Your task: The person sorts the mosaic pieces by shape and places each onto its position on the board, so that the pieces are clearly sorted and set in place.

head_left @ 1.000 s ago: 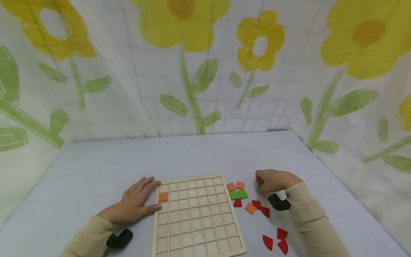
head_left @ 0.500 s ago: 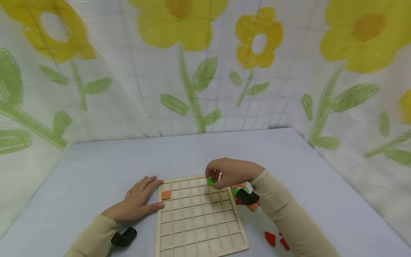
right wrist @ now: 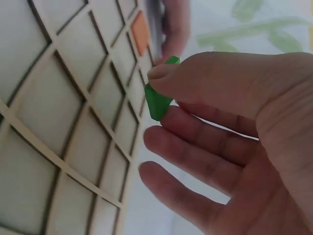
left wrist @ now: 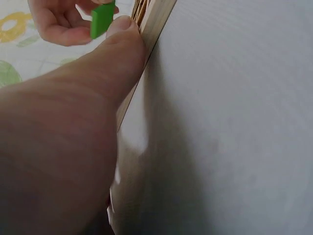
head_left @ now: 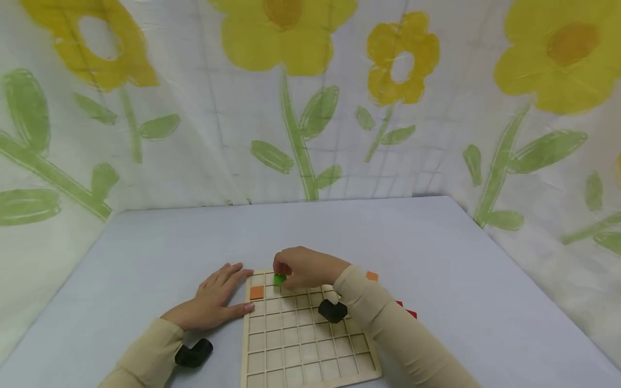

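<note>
A wooden grid board lies on the table, with an orange square tile in a cell near its far left corner. My right hand pinches a green tile between thumb and index finger, over the board's far row, just right of that corner. The right wrist view shows the other fingers loosely bent below the tile. My left hand rests at the board's left edge with fingers spread, fingertips and thumb right at the frame. In the left wrist view its thumb presses the wooden edge.
Right of the board, partly hidden behind my right forearm, lie an orange tile and red pieces. Black wrist devices sit under both wrists. A flowered curtain hangs behind the table's far edge.
My right hand has picked up a green tile from right of the board and carried it left across the far rows. The left hand has stayed at the board's edge.
</note>
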The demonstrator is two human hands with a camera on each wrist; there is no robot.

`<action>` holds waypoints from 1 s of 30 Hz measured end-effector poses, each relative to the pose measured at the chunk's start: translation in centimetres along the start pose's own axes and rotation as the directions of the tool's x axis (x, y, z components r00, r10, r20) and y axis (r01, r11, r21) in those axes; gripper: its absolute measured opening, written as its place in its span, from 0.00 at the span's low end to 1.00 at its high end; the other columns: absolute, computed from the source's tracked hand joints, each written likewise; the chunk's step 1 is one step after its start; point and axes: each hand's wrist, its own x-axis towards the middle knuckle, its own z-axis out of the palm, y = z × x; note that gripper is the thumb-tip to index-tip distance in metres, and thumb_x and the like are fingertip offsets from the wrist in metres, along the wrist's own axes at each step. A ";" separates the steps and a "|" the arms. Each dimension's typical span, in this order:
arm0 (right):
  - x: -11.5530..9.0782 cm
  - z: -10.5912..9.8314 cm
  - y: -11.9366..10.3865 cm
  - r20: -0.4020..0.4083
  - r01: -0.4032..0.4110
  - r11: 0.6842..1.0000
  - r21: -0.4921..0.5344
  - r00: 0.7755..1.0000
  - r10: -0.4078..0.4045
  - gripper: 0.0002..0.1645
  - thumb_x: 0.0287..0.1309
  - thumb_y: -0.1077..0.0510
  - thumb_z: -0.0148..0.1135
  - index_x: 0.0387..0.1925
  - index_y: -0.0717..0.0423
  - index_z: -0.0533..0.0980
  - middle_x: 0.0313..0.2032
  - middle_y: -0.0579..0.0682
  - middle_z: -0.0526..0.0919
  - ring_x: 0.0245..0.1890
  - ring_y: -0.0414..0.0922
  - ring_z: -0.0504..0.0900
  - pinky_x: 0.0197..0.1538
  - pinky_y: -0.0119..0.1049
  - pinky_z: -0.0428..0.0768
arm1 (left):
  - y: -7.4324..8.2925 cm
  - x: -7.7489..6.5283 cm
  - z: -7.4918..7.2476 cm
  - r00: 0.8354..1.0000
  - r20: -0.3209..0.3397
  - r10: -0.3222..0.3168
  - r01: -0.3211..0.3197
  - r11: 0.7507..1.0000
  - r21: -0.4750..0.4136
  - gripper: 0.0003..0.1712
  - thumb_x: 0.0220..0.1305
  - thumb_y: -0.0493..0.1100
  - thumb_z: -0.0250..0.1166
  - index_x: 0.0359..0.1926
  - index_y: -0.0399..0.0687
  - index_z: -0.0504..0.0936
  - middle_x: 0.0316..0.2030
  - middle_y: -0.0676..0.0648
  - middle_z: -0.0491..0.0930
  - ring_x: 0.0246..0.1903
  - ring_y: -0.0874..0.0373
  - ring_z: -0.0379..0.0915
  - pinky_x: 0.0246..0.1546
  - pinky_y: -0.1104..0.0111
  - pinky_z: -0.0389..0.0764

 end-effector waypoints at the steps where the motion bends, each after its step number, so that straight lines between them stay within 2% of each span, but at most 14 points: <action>1: 0.2 0.3 0.0 0.005 -0.001 1.000 -0.011 1.000 0.001 0.10 0.58 0.56 0.66 0.41 0.48 0.75 0.36 0.40 0.75 0.36 0.35 0.72 0.41 0.27 0.73 | 0.0 0.0 0.0 1.000 -0.001 0.003 -0.003 1.000 -0.003 0.42 0.61 0.64 0.60 0.69 0.51 0.60 0.70 0.36 0.52 0.70 0.31 0.40 0.58 0.31 0.46; 7: 0.4 1.1 -1.0 0.005 0.027 0.996 -0.081 1.000 -0.027 0.10 0.58 0.55 0.67 0.39 0.50 0.77 0.34 0.41 0.76 0.32 0.35 0.71 0.37 0.25 0.71 | 0.1 0.0 0.1 1.000 0.009 0.005 -0.005 1.000 -0.008 0.42 0.62 0.64 0.60 0.70 0.50 0.60 0.71 0.36 0.52 0.70 0.32 0.39 0.59 0.32 0.45; 14: 0.8 1.6 -1.6 -0.026 0.072 0.991 -0.117 0.997 -0.076 0.10 0.55 0.55 0.69 0.40 0.49 0.80 0.38 0.40 0.80 0.37 0.33 0.75 0.44 0.23 0.72 | -0.1 -0.1 0.0 1.000 0.011 -0.003 0.003 1.000 -0.009 0.42 0.62 0.64 0.60 0.70 0.49 0.60 0.71 0.36 0.51 0.70 0.32 0.39 0.59 0.32 0.45; 24: 0.9 1.9 -1.9 -0.033 0.104 0.978 -0.182 0.993 -0.112 0.11 0.54 0.53 0.70 0.40 0.48 0.81 0.38 0.39 0.80 0.38 0.32 0.75 0.46 0.23 0.72 | -0.1 -0.1 -0.1 1.000 0.019 -0.020 0.019 1.000 0.009 0.43 0.62 0.66 0.58 0.70 0.51 0.59 0.71 0.37 0.51 0.70 0.32 0.39 0.58 0.31 0.46; 27: 0.2 1.5 -1.8 -0.037 0.064 0.972 -0.225 0.997 -0.075 0.14 0.57 0.49 0.67 0.44 0.46 0.80 0.43 0.39 0.80 0.43 0.34 0.76 0.50 0.26 0.73 | -0.1 0.0 -0.2 0.999 0.026 -0.026 0.025 0.999 0.022 0.43 0.62 0.67 0.58 0.70 0.52 0.59 0.71 0.37 0.50 0.70 0.33 0.39 0.58 0.30 0.47; 30: -1.4 0.4 -1.8 -0.061 -0.016 0.965 -0.263 0.998 0.000 0.17 0.60 0.45 0.63 0.49 0.44 0.78 0.47 0.39 0.78 0.49 0.38 0.76 0.54 0.36 0.74 | 0.0 0.0 -0.1 0.999 0.030 -0.031 0.030 0.999 0.031 0.44 0.61 0.68 0.57 0.70 0.53 0.58 0.71 0.37 0.50 0.70 0.33 0.39 0.58 0.30 0.47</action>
